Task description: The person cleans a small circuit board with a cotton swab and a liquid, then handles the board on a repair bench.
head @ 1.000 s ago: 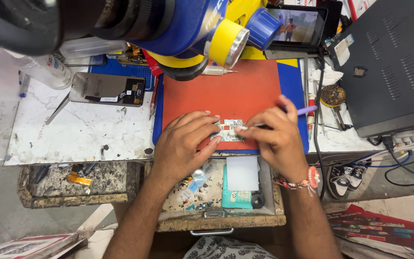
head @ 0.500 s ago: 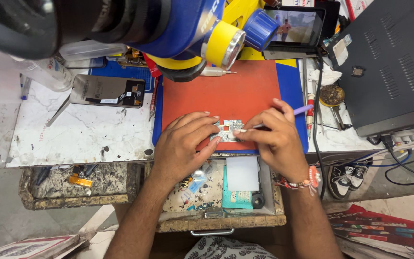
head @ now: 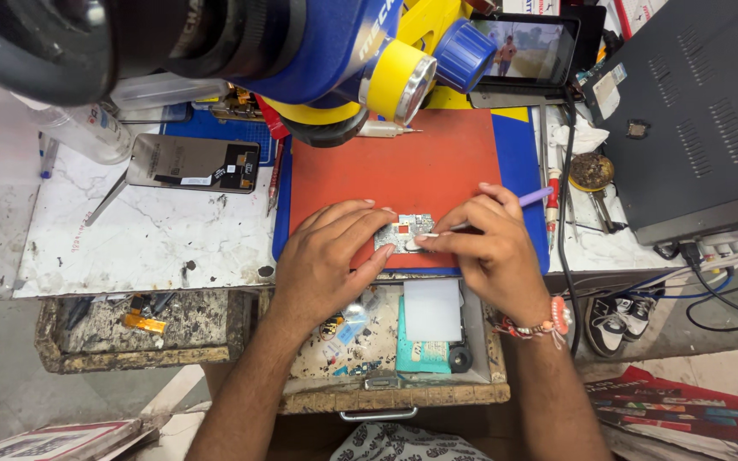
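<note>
Phone back panel (head: 191, 162): lies flat on the marble tabletop (head: 130, 239), well to the left of the left hand's fingers, untouched.
Left hand (head: 326, 256): palm down on the orange work mat (head: 403, 166); its fingers (head: 375, 259) are curled and press on the left edge of the small circuit board, pinning it rather than lifting it.
Small circuit board (head: 405, 232): lies flat on the near edge of the mat, between the fingers of both hands, touched from both sides.
Handling, judged: the board looks light, thin and stiff, with tiny parts on its upper face; it is probably fragile and apt to slide on the mat. The bare edges and corners seem the safest hold, as the left fingers show.
Right hand (head: 493, 256): fingers closed in a pen grip on a slim purple-handled tool (head: 533, 197); the tool's tip meets the board's right side.
Open drawer (head: 386, 341): just below both wrists, holding small parts and a white pad (head: 431, 309).
Grey box unit (head: 694, 111): well right of the right fingers.
</note>
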